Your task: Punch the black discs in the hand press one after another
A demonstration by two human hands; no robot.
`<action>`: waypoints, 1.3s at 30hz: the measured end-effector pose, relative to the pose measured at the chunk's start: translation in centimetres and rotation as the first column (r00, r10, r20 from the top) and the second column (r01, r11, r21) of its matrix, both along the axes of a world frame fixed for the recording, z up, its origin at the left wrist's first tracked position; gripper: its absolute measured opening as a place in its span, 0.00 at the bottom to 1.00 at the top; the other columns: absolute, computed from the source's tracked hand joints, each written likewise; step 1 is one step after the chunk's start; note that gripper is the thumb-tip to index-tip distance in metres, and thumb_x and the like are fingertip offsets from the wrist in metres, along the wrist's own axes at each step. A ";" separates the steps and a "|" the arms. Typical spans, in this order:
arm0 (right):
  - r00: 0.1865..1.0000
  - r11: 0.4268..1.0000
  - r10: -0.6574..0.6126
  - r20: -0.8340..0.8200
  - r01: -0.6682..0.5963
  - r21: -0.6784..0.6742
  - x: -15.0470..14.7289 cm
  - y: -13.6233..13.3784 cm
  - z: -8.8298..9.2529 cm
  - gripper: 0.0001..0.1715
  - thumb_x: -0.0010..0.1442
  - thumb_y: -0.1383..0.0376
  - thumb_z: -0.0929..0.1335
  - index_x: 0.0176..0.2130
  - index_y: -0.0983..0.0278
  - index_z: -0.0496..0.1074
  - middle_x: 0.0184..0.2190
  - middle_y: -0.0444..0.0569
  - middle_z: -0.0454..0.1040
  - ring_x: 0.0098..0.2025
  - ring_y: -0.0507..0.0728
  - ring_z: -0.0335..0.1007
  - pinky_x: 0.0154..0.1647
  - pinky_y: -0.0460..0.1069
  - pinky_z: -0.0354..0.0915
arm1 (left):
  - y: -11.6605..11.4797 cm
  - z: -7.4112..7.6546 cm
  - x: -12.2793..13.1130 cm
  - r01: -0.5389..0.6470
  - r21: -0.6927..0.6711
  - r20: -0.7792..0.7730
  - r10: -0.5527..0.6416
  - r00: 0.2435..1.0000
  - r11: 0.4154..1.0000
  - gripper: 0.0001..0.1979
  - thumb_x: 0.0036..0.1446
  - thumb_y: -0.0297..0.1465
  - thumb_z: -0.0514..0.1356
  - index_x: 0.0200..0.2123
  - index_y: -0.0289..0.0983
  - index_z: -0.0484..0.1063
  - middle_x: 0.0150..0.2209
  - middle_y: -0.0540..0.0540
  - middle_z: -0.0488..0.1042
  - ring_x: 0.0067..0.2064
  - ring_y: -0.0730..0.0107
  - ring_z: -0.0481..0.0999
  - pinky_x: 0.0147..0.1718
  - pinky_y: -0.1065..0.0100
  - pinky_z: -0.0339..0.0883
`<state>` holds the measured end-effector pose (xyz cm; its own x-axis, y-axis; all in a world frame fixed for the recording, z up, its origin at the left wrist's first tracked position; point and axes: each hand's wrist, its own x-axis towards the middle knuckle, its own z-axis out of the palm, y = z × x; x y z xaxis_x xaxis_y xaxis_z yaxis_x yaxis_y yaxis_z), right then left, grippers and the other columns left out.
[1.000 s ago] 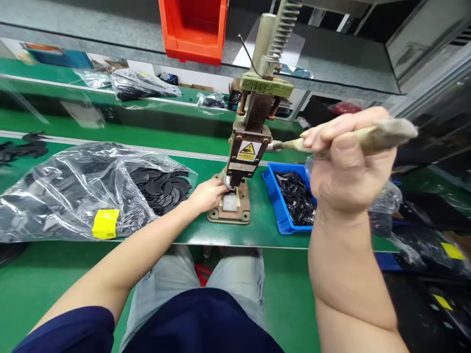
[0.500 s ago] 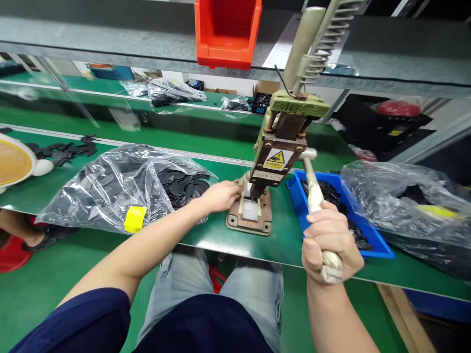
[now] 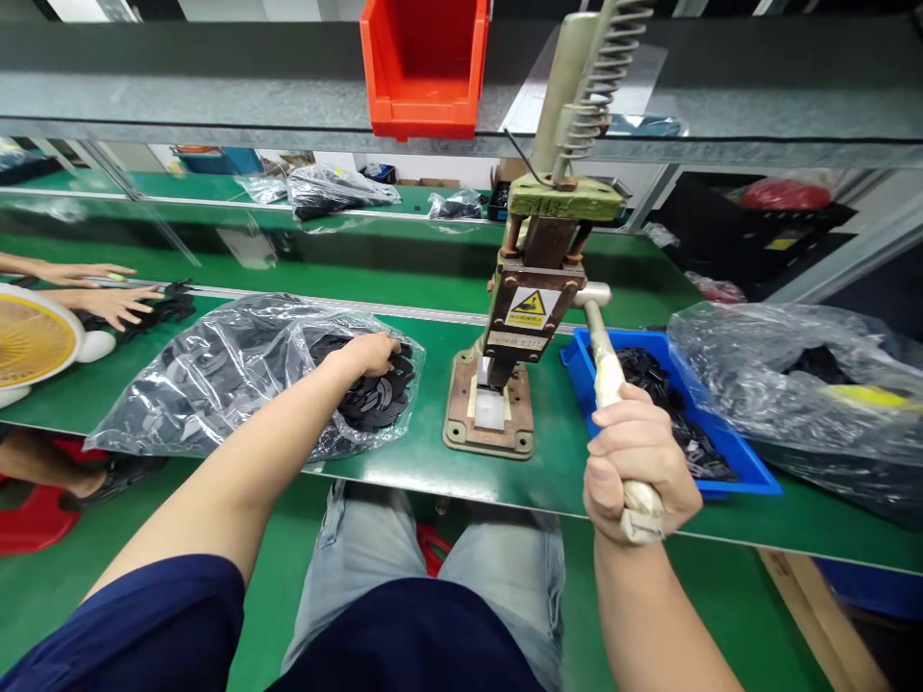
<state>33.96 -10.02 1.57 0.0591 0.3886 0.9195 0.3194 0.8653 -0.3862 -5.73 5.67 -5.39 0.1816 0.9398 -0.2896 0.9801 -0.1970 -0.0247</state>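
The left hand (image 3: 371, 354) is resting among flat, curved black pieces (image 3: 379, 399), any pinch unclear; the right hand (image 3: 638, 463) is clasping a cream, tape-wrapped lever (image 3: 608, 373).

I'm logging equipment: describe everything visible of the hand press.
The hand press looks like worn metal and stands on the green bench. Its rusty-brown base has holes at the front corners and carries a pale plate. Above are a warning label, green block and coil spring. The right hand grips its pale wrapped lever, which runs toward the person.
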 end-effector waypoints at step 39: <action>0.997 0.998 0.050 -0.062 -0.047 0.036 -0.7 -0.3 -0.3 0.09 0.55 0.67 0.72 0.27 0.58 0.68 0.24 0.38 0.73 0.37 0.57 0.75 0.60 0.71 0.71 | -5.1 1.0 15.7 -0.098 -0.530 0.809 0.537 0.240 0.843 0.14 0.64 0.31 0.68 0.35 0.37 0.63 0.22 0.50 0.76 0.24 0.71 0.81 0.25 0.74 0.75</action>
<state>33.30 -10.33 1.32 0.0993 0.3606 0.9274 0.2526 0.8923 -0.3741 10.01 0.60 -4.39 0.2310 0.8754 -0.4246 0.2782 0.3587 0.8910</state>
